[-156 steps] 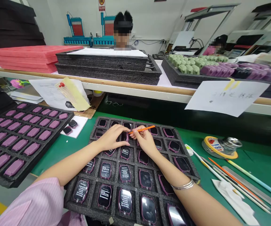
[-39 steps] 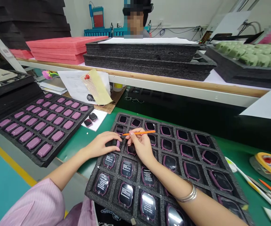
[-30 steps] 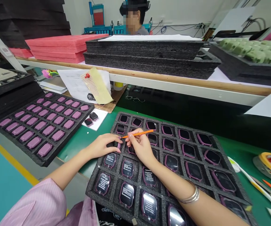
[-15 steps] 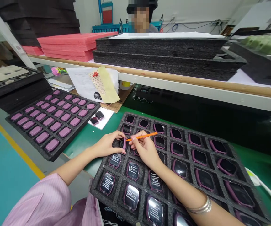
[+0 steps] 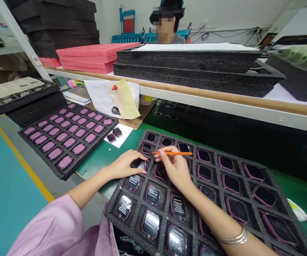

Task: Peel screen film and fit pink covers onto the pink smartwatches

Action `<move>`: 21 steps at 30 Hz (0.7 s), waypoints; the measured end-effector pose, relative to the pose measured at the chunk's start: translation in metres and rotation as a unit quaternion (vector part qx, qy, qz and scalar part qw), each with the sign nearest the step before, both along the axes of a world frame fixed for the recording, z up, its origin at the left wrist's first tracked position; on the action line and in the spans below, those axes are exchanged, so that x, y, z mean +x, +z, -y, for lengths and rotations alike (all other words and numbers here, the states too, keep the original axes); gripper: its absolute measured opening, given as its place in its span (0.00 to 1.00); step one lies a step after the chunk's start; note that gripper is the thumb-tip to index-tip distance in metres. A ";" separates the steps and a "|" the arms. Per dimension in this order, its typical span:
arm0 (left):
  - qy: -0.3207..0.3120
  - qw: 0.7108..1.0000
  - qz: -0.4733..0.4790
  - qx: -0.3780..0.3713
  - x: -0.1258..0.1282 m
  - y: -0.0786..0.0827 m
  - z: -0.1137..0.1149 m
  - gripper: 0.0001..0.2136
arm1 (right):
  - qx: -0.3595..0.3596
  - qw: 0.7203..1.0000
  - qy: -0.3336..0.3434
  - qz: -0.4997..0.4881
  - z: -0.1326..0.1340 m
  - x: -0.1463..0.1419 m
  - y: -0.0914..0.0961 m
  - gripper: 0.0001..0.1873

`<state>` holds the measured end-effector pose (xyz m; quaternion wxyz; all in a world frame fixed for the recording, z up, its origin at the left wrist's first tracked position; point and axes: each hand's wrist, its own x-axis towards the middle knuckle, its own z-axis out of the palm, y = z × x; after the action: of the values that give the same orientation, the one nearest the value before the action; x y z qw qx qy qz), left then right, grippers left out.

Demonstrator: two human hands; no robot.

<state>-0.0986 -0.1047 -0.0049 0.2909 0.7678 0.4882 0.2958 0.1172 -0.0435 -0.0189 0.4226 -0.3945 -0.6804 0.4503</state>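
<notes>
Presently: left hand [image 5: 124, 165], fingers closed around a purple-rimmed watch [image 5: 139, 164] in a foam tray [image 5: 159, 134]; right hand [image 5: 176, 167], fingers pinching an orange stick [image 5: 185, 153].

Across the room, a person [image 5: 166, 30] sits by a blue rack [image 5: 129, 30]. On the long shelf [image 5: 196, 94] with a wood edge sit two stacked black foam trays [image 5: 188, 71], with a white sheet on top. Beside them lie red foam sheets [image 5: 86, 57]. Green lumps [image 5: 305, 55] sit in a black tray at the far right. Below the shelf, papers [image 5: 101, 94] lie with a yellow note [image 5: 124, 99] on them. On the green counter [image 5: 95, 167], a black foam tray [image 5: 39, 155] holds rows of pink pieces [image 5: 80, 133]. Two small watches [image 5: 114, 135] lie on a white card [image 5: 124, 134]. The floor [image 5: 6, 192] is blue-green with a yellow line [image 5: 22, 163].
</notes>
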 end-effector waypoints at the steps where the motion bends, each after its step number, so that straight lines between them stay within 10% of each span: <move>1: -0.003 1.000 -0.003 0.007 0.000 0.000 0.001 0.17 | 0.018 0.999 -0.018 0.021 -0.009 0.008 0.002 0.20; 8: 0.005 0.999 -0.009 0.041 0.003 -0.008 0.008 0.19 | 0.118 0.969 -0.080 0.203 -0.046 0.066 -0.005 0.15; 21: 0.079 0.993 -0.017 0.086 0.021 -0.017 -0.015 0.11 | 0.232 0.929 -0.072 0.279 -0.062 0.057 -0.034 0.15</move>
<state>-0.0771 -0.0900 -0.0220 0.1909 0.7539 0.5251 0.3455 0.1737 0.0188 -0.0525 0.3264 -0.4428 -0.8265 0.1199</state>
